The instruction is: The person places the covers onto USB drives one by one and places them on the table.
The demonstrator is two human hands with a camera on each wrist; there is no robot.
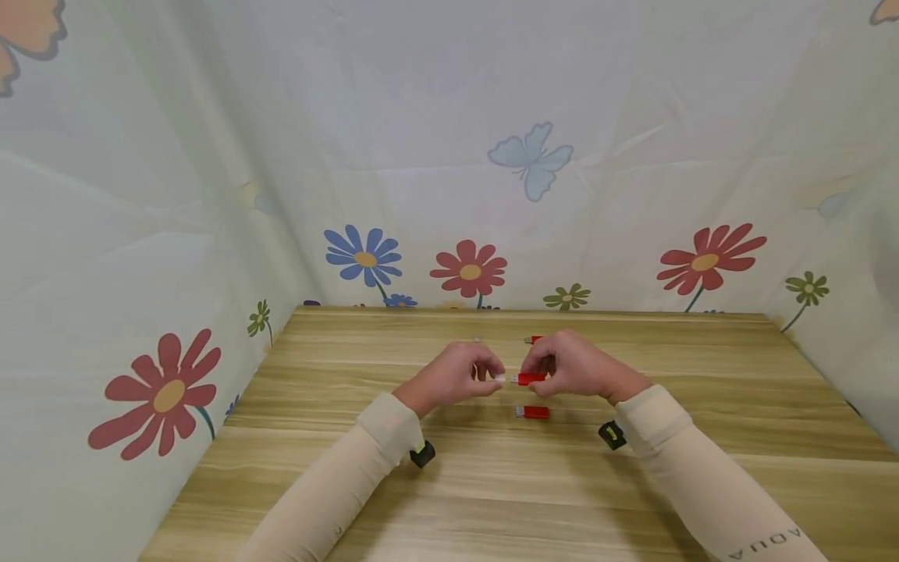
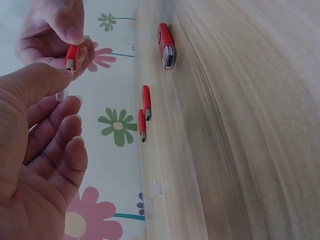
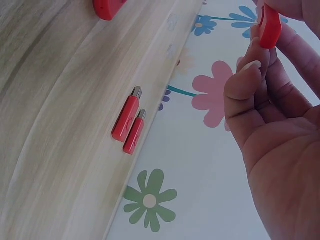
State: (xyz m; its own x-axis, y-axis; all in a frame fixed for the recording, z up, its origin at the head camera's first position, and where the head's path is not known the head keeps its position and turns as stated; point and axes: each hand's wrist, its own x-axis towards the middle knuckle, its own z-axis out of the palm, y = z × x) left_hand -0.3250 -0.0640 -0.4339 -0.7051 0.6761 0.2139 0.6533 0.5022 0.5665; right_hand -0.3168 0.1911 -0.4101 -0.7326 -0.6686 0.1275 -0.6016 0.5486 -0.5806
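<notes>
My right hand (image 1: 581, 367) pinches a red USB flash drive (image 1: 532, 379) between thumb and fingers, its metal plug pointing left. Facing it, my left hand (image 1: 456, 376) pinches a small clear cap (image 2: 61, 95) by thumb and forefinger. A narrow gap separates cap and plug in the head view. Both are held above the wooden table (image 1: 477, 484). Nearer to me lies another red flash drive (image 1: 537, 413), with what looks like a clear cap over its plug. Beyond the hands, the left wrist view shows two uncapped red flash drives (image 2: 146, 97) side by side.
Loose clear caps (image 3: 172, 22) lie toward the table's back, left of the uncapped drives. A white curtain (image 1: 421, 156) printed with flowers and butterflies hangs along the table's back edge and left side.
</notes>
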